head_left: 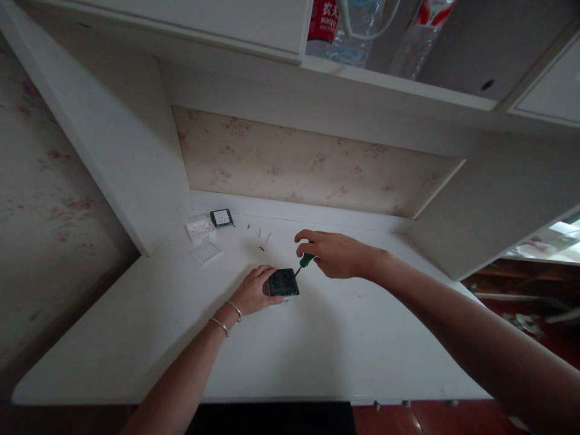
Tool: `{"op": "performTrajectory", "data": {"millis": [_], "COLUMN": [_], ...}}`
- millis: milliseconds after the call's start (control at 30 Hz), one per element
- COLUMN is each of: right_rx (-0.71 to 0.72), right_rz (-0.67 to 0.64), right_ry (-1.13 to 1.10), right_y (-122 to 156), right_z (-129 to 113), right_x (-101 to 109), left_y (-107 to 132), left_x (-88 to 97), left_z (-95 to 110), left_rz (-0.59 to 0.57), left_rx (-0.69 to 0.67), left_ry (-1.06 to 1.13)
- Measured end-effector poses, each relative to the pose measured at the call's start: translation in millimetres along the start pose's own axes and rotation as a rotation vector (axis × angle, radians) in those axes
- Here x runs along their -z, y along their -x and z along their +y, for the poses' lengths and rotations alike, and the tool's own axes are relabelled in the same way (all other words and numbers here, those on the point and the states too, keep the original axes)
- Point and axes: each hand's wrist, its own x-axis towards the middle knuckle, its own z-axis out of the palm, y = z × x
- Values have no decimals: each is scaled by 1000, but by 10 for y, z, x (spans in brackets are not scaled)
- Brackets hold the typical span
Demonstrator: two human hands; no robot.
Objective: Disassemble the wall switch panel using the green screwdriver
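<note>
My left hand (pixel 254 291), with two bracelets at its wrist, is closed round the left side of a small square black socket module (pixel 284 282). The module's dark back faces up, and it sits over the middle of the white desk (pixel 371 338). In my right hand (pixel 333 254) is a screwdriver with a green handle (pixel 307 260). Its thin shaft slants down to the left, and the tip meets the module near its right edge. Whether the tip sits in a screw is too small to tell.
Toward the back left are a second socket module (pixel 221 218), a white mounting box (pixel 200 228) and a white frame (pixel 206 252). Several screws and small parts (pixel 262 248) lie right of them. Plastic bottles (pixel 421 36) stand in the cabinet overhead. Side panels bound the desk.
</note>
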Motion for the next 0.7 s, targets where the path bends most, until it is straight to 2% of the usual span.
{"op": "performTrajectory", "data": {"millis": [200,300,467,633,700], "right_rx": [-218,-183,8,-178,-154], "right_rz": [-1,15,98,74,69], "right_ry": [177,162,-39,-27,-47], "right_y": [-5,18,70,34,30], "right_z": [-8,-20,-58,-65,-56], "right_x": [-74,-93,-75,-91,-83], "left_y": [14,16,10,8,10], "left_x": [17,24,20,9,3], "left_z": [9,8,8,-3,-12], "left_rz": [-1,-14,-15,-9,-6], "left_rx": [2,10,18,11,11], "left_ry": [3,7,7,-1,-1]}}
